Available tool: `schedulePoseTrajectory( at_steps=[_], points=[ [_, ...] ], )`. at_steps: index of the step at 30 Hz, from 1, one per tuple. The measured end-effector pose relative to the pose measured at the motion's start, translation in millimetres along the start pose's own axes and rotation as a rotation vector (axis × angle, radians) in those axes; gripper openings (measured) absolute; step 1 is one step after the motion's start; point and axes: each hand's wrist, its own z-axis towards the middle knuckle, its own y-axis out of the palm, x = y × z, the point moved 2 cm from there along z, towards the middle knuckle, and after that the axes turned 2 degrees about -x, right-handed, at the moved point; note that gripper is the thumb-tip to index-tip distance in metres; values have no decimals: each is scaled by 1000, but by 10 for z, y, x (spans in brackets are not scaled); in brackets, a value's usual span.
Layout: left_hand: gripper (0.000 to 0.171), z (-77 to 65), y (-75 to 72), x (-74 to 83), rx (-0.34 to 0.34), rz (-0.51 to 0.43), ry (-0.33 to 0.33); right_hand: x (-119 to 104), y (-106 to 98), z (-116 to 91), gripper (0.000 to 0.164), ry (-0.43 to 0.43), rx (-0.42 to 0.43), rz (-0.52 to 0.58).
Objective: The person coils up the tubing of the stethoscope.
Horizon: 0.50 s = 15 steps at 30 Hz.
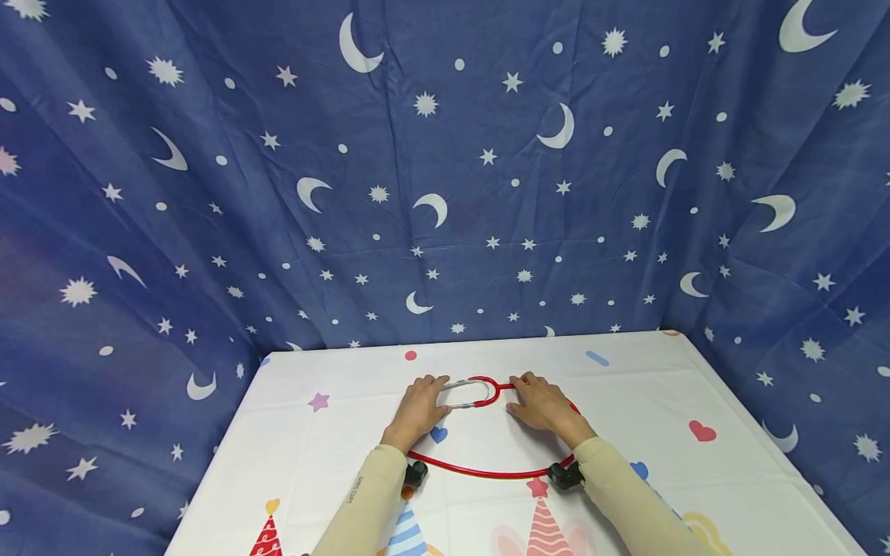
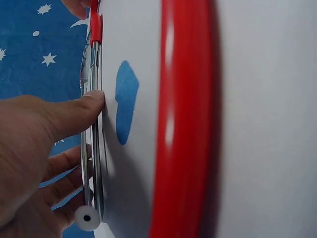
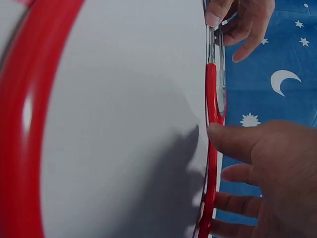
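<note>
A stethoscope with red tubing (image 1: 487, 473) and silver metal ear tubes (image 1: 462, 405) lies on the white table. My left hand (image 1: 417, 409) holds the ear-tube ends, its thumb on the near tube and its fingers at the far one. A white ear tip (image 2: 87, 218) shows below those fingers in the left wrist view. My right hand (image 1: 541, 403) rests over the red tubing just past the fork, fingertips touching it and thumb a little to the near side. From there the tubing curves under my right forearm and back toward the left one. The chest piece is hidden.
The table is covered with a white cloth (image 1: 292, 432) printed with hearts, stars and party hats. A blue curtain (image 1: 445, 193) with moons and stars hangs behind it and along both sides. Black wrist-worn devices (image 1: 565, 475) sit close to the near tubing.
</note>
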Motion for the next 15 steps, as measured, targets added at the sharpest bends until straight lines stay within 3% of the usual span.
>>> schedulePoseTrajectory(
  at_steps=[6, 12, 15],
  points=[
    [53, -35, -13, 4, 1, -26, 2, -9, -36, -21, 44, -39, 61, -22],
    [53, -70, -33, 13, -17, -52, 8, -15, -95, -45, 18, -87, 157, 69],
    [55, -87, -44, 22, -44, -65, -4, -16, -118, -45, 12, -88, 196, 103]
  ],
)
